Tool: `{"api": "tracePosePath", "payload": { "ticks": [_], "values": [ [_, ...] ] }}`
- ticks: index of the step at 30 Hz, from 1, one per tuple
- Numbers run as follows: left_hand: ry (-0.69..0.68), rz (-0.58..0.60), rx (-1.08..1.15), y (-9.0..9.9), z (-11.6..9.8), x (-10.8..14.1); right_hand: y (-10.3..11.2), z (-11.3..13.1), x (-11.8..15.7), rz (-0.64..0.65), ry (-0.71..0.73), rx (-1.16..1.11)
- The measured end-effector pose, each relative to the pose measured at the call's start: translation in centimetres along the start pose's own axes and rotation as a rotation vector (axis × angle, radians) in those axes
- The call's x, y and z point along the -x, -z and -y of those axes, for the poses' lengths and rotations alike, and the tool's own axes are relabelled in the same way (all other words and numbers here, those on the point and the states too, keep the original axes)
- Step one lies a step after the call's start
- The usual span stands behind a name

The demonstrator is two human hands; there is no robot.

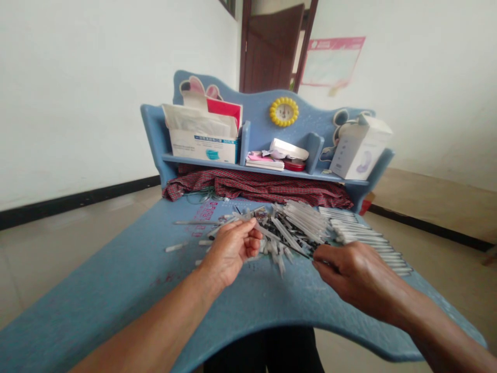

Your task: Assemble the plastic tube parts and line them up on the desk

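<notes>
My left hand [233, 246] is closed, pinching a clear pen barrel [267, 232] between thumb and forefinger. Out of the barrel's right end runs a thin dark pen refill [297, 250], and my closed right hand [353, 277] grips its far end. The fingertips of that hand are partly hidden. Behind and between the hands lies a pile of clear pen barrels [305, 220] mixed with small black parts. Small clear caps [277, 254] are scattered in front of the pile. Several assembled-looking pens [368, 241] lie side by side beyond my right hand.
The blue desk [128, 295] has a curved front edge. A loose translucent piece [175, 247] lies to the left. A checked red cloth [256, 187] is bunched under the shelf, which bears a mask box [204, 146], a white box [359, 150] and a yellow-rimmed clock [284, 112].
</notes>
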State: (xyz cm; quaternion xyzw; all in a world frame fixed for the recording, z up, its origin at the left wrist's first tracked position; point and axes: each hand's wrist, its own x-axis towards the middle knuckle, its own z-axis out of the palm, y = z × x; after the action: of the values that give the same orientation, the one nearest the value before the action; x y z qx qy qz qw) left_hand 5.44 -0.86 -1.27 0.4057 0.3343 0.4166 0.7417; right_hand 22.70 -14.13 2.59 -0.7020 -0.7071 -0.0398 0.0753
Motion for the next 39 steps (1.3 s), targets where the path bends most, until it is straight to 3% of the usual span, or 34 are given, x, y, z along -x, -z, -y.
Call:
{"api": "tracePosePath", "payload": {
  "ticks": [4, 10, 13, 19, 24, 29, 35, 39],
  "values": [
    [0.081, 0.08, 0.014, -0.3, -0.2, 0.2, -0.1, 1.3, -1.9, -0.083, 0.016, -0.214],
    [0.102, 0.073, 0.181, -0.6, -1.0, 0.1, 0.6, 2.2, -4.0, -0.228, 0.216, -0.658],
    [0.078, 0.07, 0.237, -0.5, -1.3, 0.1, 0.9, 0.2, -3.4, -0.258, 0.125, -0.549],
    [0.081, 0.097, 0.26, -0.6, -1.4, 0.4, -0.7, -4.4, -1.6, 0.066, -0.076, -0.071],
    [0.098, 0.078, 0.244, -0.8, -1.5, 0.5, -2.5, -5.4, -1.0, 0.216, -0.162, 0.175],
    [0.087, 0.085, 0.227, -0.8, -1.4, 0.3, -3.9, -4.8, -0.9, 0.264, -0.158, 0.219],
    [0.095, 0.098, 0.214, -0.7, -1.1, 0.4, -4.5, -4.3, -1.2, 0.213, -0.151, 0.176],
    [0.088, 0.097, 0.198, -0.7, -1.0, 0.5, -3.7, -3.3, -1.4, 0.078, -0.092, -0.232]
  ]
}}
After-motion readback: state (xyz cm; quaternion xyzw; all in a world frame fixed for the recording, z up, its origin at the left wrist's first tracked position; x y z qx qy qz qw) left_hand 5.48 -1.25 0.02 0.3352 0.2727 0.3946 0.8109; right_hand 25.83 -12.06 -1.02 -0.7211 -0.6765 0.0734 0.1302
